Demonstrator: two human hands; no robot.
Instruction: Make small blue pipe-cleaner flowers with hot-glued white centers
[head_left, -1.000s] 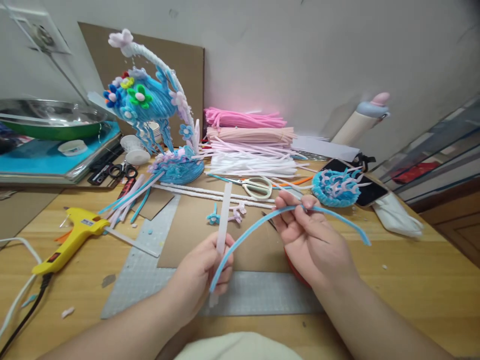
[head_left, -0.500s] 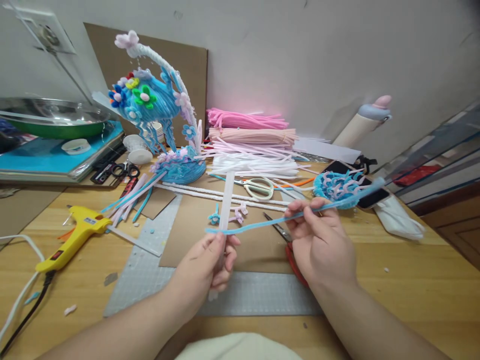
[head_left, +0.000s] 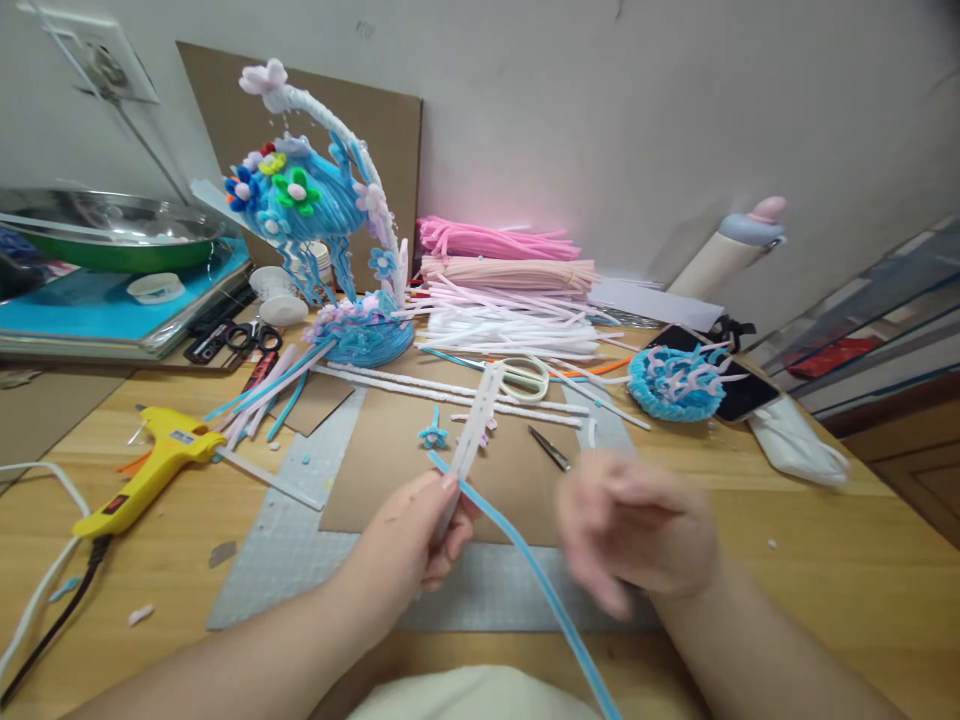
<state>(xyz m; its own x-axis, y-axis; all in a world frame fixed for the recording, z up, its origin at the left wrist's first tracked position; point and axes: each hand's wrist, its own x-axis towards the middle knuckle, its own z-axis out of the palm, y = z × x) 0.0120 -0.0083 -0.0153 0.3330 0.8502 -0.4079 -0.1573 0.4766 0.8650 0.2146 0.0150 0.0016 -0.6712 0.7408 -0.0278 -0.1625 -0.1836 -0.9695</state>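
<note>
Your left hand [head_left: 420,540] is closed around a translucent white plastic rod [head_left: 474,430]. The fingers are curled under it and the thumb presses on top, so the rod slants up and away from your knuckles. One end of a long light-blue fuzzy pipe cleaner [head_left: 525,570] is pinned against the rod at your thumb. From there it runs down towards you, passes just inside your right hand [head_left: 634,525], and leaves at the bottom edge.

Your right hand is blurred. It is palm down with the fingers loosely bent, and I cannot tell whether it grips the pipe cleaner or merely hovers beside it.

Under both hands lie a brown cardboard sheet [head_left: 375,480] and a grey cutting mat [head_left: 285,550]. A small blue pipe-cleaner flower [head_left: 433,436] sits just beyond your left fingertips. Cream-handled scissors [head_left: 525,378] lie farther off, past the rod's tip. A yellow hot-glue gun [head_left: 161,460] rests well to the left of your left hand. A round blue-and-pink pipe-cleaner disc [head_left: 673,385] sits beyond your right hand.
</note>
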